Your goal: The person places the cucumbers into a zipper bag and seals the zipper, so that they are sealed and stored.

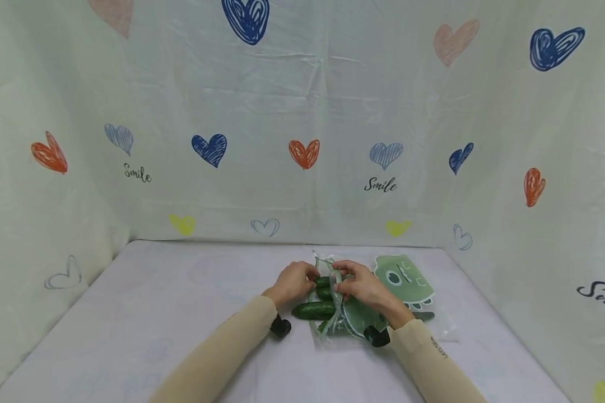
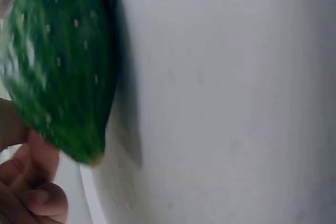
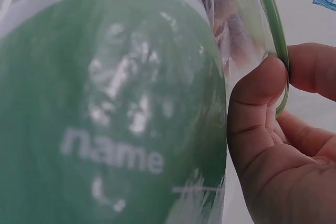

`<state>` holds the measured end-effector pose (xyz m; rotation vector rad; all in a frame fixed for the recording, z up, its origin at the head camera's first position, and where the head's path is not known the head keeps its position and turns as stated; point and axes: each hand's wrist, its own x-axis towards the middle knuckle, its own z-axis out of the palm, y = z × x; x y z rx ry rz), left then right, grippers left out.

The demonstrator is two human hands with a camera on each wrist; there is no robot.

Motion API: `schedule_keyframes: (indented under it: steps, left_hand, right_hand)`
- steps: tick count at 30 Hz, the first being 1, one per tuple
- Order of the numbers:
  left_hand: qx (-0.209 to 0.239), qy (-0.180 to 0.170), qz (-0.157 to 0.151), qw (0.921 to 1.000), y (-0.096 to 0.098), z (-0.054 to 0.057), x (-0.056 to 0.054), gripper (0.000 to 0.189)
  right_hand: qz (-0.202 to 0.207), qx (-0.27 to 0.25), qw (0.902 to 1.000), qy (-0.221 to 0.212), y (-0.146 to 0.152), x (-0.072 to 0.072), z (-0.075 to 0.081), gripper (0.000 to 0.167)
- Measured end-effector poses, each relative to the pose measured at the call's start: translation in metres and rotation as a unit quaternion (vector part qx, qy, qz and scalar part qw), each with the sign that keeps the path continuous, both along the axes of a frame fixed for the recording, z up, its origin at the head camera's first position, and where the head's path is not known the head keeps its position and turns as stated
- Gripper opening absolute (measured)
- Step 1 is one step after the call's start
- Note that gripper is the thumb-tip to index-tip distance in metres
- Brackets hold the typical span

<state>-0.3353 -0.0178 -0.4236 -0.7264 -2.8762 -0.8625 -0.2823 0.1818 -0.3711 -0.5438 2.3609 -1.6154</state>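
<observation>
A clear zip bag (image 1: 327, 330) with a green cartoon print (image 1: 403, 280) and a green zip strip (image 3: 277, 22) lies on the table, its mouth to the left. My right hand (image 1: 365, 288) pinches the upper edge by this strip between thumb and fingertips, raising it. Several green cucumbers lie at the mouth. My left hand (image 1: 294, 282) has curled fingers at the left end of a rear cucumber (image 1: 322, 281), its tip between thumb and forefinger. Nearest me, a larger cucumber (image 1: 313, 310) hides part of that hand in the left wrist view; its left end sticks out of the bag.
The white table (image 1: 181, 336) runs up to a hanging cloth (image 1: 262, 184) printed with hearts, which also closes in both sides. Small black wrist cameras (image 1: 280, 327) sit below the cuffs of both beige sleeves (image 1: 222, 347).
</observation>
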Motion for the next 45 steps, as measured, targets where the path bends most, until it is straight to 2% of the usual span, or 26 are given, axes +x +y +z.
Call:
schedule_keyframes:
  steps: [4, 11, 18, 24, 31, 37, 41, 44, 45]
  left_hand:
    - [0.013, 0.011, -0.011, 0.9998, 0.003, 0.002, 0.001, 0.018]
    - [0.035, 0.006, -0.001, 0.9994, 0.007, 0.006, -0.001, 0.017]
    - [0.033, -0.003, -0.003, 0.9994, 0.010, 0.004, -0.005, 0.018]
    - [0.028, -0.006, -0.016, 0.9995, 0.005, 0.003, -0.003, 0.016]
    - [0.026, -0.028, -0.042, 0.9984, -0.013, 0.014, 0.014, 0.015]
    - [0.018, -0.039, -0.096, 0.9945, -0.033, 0.011, 0.031, 0.015]
    - [0.012, -0.038, -0.116, 0.9925, -0.042, 0.007, 0.043, 0.018]
    - [0.011, -0.048, -0.109, 0.9928, -0.046, 0.006, 0.050, 0.018]
    - [0.013, -0.053, -0.108, 0.9927, -0.048, 0.005, 0.051, 0.019]
  right_hand:
    - [0.002, -0.001, 1.0000, 0.003, 0.000, 0.002, 0.002, 0.054]
    - [0.001, 0.001, 1.0000, 0.002, 0.000, -0.001, 0.002, 0.054]
    - [-0.006, -0.008, 0.9999, 0.006, 0.007, -0.019, -0.018, 0.054]
    - [-0.005, -0.011, 0.9999, 0.009, 0.007, -0.021, -0.023, 0.056]
    - [-0.005, -0.006, 0.9999, 0.006, 0.006, -0.019, -0.019, 0.055]
    - [-0.003, -0.004, 1.0000, 0.002, 0.000, -0.003, -0.002, 0.052]
    - [-0.005, -0.008, 0.9999, 0.007, 0.004, -0.008, -0.014, 0.054]
    - [-0.003, -0.013, 0.9999, 0.010, 0.008, -0.018, -0.027, 0.057]
    - [-0.001, -0.014, 0.9999, 0.009, 0.008, -0.018, -0.027, 0.057]
